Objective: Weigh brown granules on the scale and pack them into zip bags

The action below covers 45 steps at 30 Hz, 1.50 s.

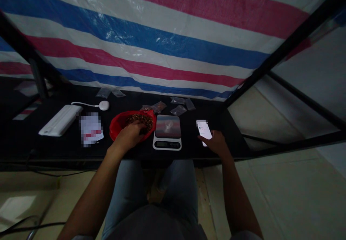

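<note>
Left of the digital kitchen scale [167,133]: left hand [129,136], fingers half-curled, dipping into brown beans [140,120] in a red bowl [117,124]; right hand [214,142] gripping a lit smartphone [204,131].

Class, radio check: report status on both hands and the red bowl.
Left hand in red bowl, touching brown seeds. Right hand holding smartphone. Digital kitchen scale between hands.

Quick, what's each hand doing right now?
Left hand: curled into the brown pieces in the red bowl; grip unclear.
Right hand: holding a smartphone.
</note>
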{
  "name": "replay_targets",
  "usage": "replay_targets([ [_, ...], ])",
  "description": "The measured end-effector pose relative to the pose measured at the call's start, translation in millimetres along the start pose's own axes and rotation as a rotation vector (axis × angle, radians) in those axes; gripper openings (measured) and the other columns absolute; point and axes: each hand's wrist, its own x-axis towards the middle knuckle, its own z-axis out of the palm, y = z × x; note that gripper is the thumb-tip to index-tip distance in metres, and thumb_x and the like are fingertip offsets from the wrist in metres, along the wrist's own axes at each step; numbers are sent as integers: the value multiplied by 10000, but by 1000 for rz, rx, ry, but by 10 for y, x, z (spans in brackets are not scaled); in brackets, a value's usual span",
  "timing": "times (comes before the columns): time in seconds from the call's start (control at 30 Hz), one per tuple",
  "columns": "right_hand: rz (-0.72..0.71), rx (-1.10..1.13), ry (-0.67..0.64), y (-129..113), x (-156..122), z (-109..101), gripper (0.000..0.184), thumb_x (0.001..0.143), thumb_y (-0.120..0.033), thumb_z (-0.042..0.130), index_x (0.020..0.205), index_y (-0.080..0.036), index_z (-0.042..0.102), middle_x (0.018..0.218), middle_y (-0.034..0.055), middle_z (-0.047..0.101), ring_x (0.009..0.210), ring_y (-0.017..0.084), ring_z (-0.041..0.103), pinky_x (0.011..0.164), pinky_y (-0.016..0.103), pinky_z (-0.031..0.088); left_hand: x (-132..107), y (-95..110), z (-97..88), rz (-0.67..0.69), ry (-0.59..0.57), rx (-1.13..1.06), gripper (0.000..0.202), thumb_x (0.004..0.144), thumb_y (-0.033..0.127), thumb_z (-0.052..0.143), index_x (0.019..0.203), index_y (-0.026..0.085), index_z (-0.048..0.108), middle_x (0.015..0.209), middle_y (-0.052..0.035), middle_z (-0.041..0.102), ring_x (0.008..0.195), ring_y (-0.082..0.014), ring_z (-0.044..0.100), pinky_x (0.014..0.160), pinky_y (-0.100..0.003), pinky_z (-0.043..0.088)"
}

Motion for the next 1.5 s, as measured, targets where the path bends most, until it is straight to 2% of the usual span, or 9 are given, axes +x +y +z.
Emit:
replay_targets([
  [0.17, 63, -98, 84, -228, -80, 131, 653, 814, -535, 725, 1226, -41, 610, 1207, 287, 637, 1152, 415, 629, 992, 495, 486, -12, -29, 10, 21, 11, -54, 365, 915, 141, 557, 1224, 194, 745, 1360, -116, 694, 1222, -272, 666, 1095, -339, 477],
  [0.3, 73, -9, 70, -169, -41, 107, 694, 777, -545, 757, 1252, -63, 606, 1233, 276, 639, 1157, 410, 632, 987, 490, 492, -19, -60, 3, 29, 18, -81, 366, 920, 156, 554, 1231, 191, 746, 1359, -114, 697, 1243, -271, 657, 1101, -341, 478],
  [0.57, 57, 330, -294, 181, 230, -242, 212, 813, -337, 763, 943, -180, 707, 978, 107, 761, 891, 244, 708, 783, 341, 546, -78, -26, -32, -5, -11, -68, 329, 894, 169, 555, 1173, 197, 729, 1292, -111, 714, 1147, -256, 688, 1024, -330, 510],
  [0.77, 72, 158, -364, 116, 339, -361, 281, 732, -331, 858, 900, -169, 702, 888, 78, 746, 802, 208, 678, 693, 291, 503, -149, 5, -109, -79, -39, -8, 301, 951, 212, 505, 1147, 221, 734, 1204, -103, 748, 1080, -272, 713, 873, -321, 539],
  [0.93, 81, 131, -396, 92, 351, -367, 254, 770, -333, 836, 894, -169, 687, 903, 65, 737, 801, 195, 673, 687, 282, 485, -244, 356, -111, 72, 146, 33, 328, 1029, 330, 440, 1144, 226, 729, 1260, -97, 708, 1074, -263, 703, 849, -327, 545],
  [1.07, 98, 140, -418, 69, 333, -391, 256, 813, -345, 806, 934, -166, 668, 931, 77, 740, 828, 203, 671, 683, 285, 477, -378, 891, 138, 338, -9, 54, 356, 1033, 317, 450, 1311, 246, 660, 1203, -104, 735, 1058, -285, 719, 863, -385, 565],
  [1.17, 108, 169, -427, 52, 303, -416, 256, 837, -356, 782, 961, -164, 667, 941, 81, 738, 833, 205, 664, 683, 287, 476, -472, 1183, 363, 370, -106, 59, 491, 1012, 323, 510, 1493, 224, 507, 1216, -134, 743, 1045, -323, 732, 835, -432, 586],
  [1.3, 107, 181, -431, 46, 276, -434, 229, 846, -329, 774, 952, -160, 662, 964, 80, 733, 851, 194, 651, 705, 276, 474, -503, 1303, 516, 338, -117, 112, 548, 999, 286, 538, 1521, 136, 460, 1201, -170, 748, 1044, -343, 734, 836, -465, 598],
  [1.5, 110, 165, -420, 62, 295, -413, 241, 811, -325, 806, 926, -167, 665, 922, 75, 723, 829, 199, 648, 691, 284, 469, -466, 1328, 504, 291, -138, 147, 564, 1006, 299, 534, 1535, 128, 438, 1135, -177, 765, 988, -342, 750, 792, -456, 607],
])
